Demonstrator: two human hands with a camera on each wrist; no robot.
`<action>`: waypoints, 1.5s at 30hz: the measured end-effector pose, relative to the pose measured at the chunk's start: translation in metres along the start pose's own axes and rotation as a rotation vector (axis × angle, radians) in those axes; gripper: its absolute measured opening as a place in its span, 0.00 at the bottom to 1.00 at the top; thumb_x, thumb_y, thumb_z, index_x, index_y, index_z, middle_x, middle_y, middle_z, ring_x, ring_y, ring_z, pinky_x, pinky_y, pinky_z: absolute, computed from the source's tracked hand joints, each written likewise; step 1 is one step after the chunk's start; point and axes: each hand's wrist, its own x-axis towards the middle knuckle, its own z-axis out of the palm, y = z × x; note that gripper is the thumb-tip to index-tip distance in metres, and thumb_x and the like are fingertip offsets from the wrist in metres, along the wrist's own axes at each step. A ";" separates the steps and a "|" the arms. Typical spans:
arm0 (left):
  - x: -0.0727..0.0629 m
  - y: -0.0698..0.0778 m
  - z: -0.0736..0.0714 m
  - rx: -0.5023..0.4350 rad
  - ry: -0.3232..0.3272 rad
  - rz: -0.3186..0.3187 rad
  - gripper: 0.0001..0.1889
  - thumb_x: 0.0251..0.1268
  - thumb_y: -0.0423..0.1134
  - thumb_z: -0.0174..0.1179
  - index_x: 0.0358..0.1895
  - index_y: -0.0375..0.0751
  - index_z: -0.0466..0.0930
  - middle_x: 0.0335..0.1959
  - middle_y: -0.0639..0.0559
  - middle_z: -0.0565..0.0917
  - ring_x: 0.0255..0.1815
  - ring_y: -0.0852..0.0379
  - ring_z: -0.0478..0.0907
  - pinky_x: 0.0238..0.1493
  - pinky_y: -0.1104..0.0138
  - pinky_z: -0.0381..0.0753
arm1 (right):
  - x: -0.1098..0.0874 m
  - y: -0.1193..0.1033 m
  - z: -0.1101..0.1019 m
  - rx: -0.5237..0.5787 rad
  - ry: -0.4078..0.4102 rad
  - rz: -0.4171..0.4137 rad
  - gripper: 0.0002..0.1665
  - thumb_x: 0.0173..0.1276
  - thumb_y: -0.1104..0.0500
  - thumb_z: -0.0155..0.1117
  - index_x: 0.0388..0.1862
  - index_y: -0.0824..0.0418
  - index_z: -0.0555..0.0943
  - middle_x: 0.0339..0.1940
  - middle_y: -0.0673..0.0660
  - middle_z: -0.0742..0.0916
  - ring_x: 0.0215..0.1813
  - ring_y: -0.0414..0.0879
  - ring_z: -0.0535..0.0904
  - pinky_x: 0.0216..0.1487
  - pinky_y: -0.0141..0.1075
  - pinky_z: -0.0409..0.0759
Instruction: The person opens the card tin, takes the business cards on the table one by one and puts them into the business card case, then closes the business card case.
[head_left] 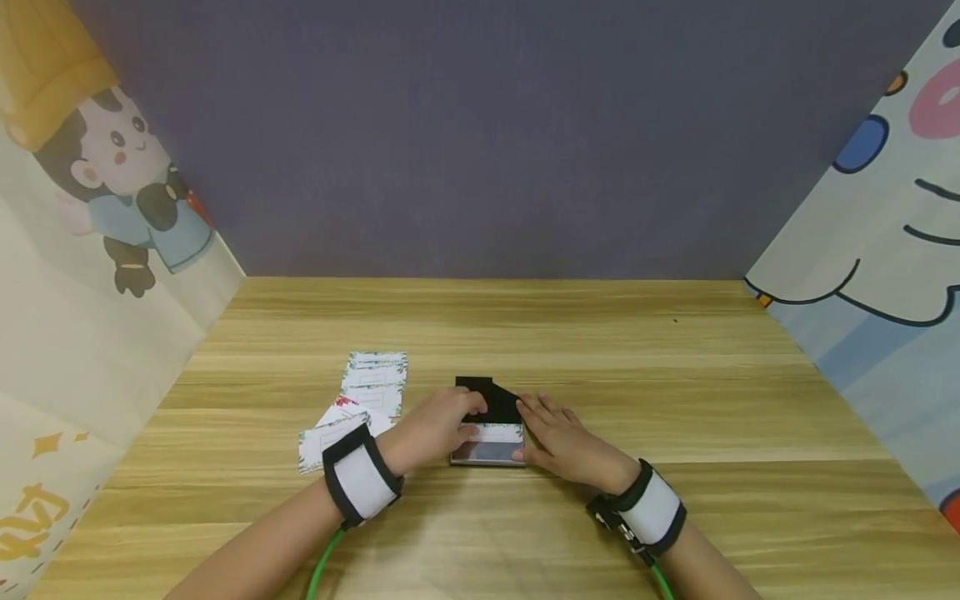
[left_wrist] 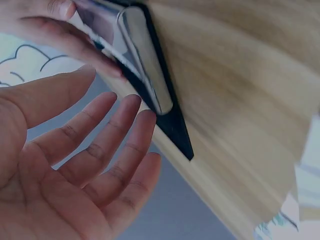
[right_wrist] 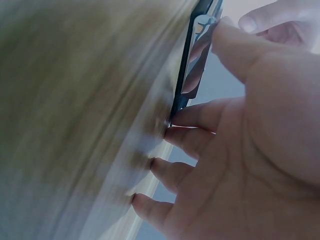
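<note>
A card case (head_left: 487, 459) with a shiny metal body and a raised black flap (head_left: 474, 385) lies on the table in front of me. White cards (head_left: 498, 432) with a leafy printed border show inside it. My left hand (head_left: 435, 429) is over the case's left side, its fingers loosely bent in the left wrist view with nothing between them. Along the right side lies my right hand (head_left: 561, 443), fingers extended and fingertips down on the tabletop. Its thumb (right_wrist: 235, 47) is at the case's edge in the right wrist view.
Loose white cards (head_left: 372, 397) with the same border lie overlapping on the table (head_left: 637, 367), left of the case and partly behind my left wrist. A dark panel (head_left: 480, 142) rises at the table's back edge. Cartoon-printed walls (head_left: 892, 242) flank both sides.
</note>
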 end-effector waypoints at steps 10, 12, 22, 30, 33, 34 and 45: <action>-0.020 -0.015 -0.015 0.017 0.114 -0.082 0.13 0.54 0.34 0.62 0.44 0.38 0.79 0.43 0.47 0.83 0.46 0.50 0.79 0.46 0.58 0.77 | -0.001 0.000 0.002 0.007 -0.001 -0.009 0.43 0.67 0.43 0.50 0.70 0.68 0.52 0.73 0.64 0.54 0.73 0.63 0.44 0.66 0.61 0.49; -0.024 -0.020 -0.017 0.011 0.117 -0.111 0.13 0.55 0.34 0.62 0.45 0.38 0.79 0.43 0.47 0.83 0.47 0.49 0.78 0.48 0.58 0.76 | -0.001 0.000 0.001 0.013 -0.003 -0.007 0.43 0.67 0.43 0.50 0.70 0.68 0.52 0.73 0.64 0.54 0.73 0.63 0.44 0.66 0.61 0.48; -0.051 -0.045 -0.035 0.069 0.075 -0.232 0.16 0.55 0.36 0.63 0.47 0.37 0.77 0.43 0.44 0.82 0.46 0.47 0.78 0.45 0.57 0.77 | -0.002 -0.002 0.000 0.011 -0.003 -0.002 0.42 0.68 0.44 0.50 0.70 0.68 0.52 0.73 0.64 0.54 0.73 0.63 0.44 0.67 0.61 0.48; -0.077 -0.060 -0.046 0.143 0.045 -0.321 0.25 0.45 0.38 0.69 0.49 0.32 0.75 0.39 0.40 0.79 0.36 0.50 0.76 0.36 0.59 0.77 | -0.001 0.001 0.001 -0.002 0.003 -0.007 0.43 0.68 0.43 0.49 0.70 0.68 0.52 0.73 0.64 0.54 0.73 0.63 0.45 0.66 0.61 0.48; -0.086 -0.065 -0.048 0.172 0.043 -0.345 0.28 0.40 0.39 0.71 0.49 0.30 0.75 0.39 0.38 0.78 0.34 0.50 0.74 0.35 0.58 0.76 | 0.000 0.001 0.001 -0.004 0.005 -0.008 0.43 0.68 0.43 0.50 0.70 0.68 0.52 0.73 0.64 0.54 0.73 0.63 0.45 0.66 0.61 0.48; -0.088 -0.067 -0.048 0.184 0.041 -0.349 0.29 0.38 0.39 0.72 0.48 0.30 0.75 0.38 0.38 0.77 0.34 0.50 0.74 0.34 0.58 0.76 | 0.000 0.001 0.001 -0.004 0.006 -0.008 0.43 0.67 0.43 0.50 0.70 0.68 0.52 0.73 0.64 0.54 0.73 0.63 0.45 0.66 0.61 0.48; -0.105 -0.075 -0.054 0.230 0.021 -0.363 0.30 0.30 0.40 0.74 0.43 0.29 0.76 0.33 0.41 0.75 0.32 0.47 0.72 0.34 0.54 0.75 | -0.001 0.000 -0.001 0.010 0.005 -0.007 0.42 0.68 0.44 0.50 0.70 0.69 0.52 0.73 0.65 0.54 0.73 0.64 0.44 0.66 0.62 0.48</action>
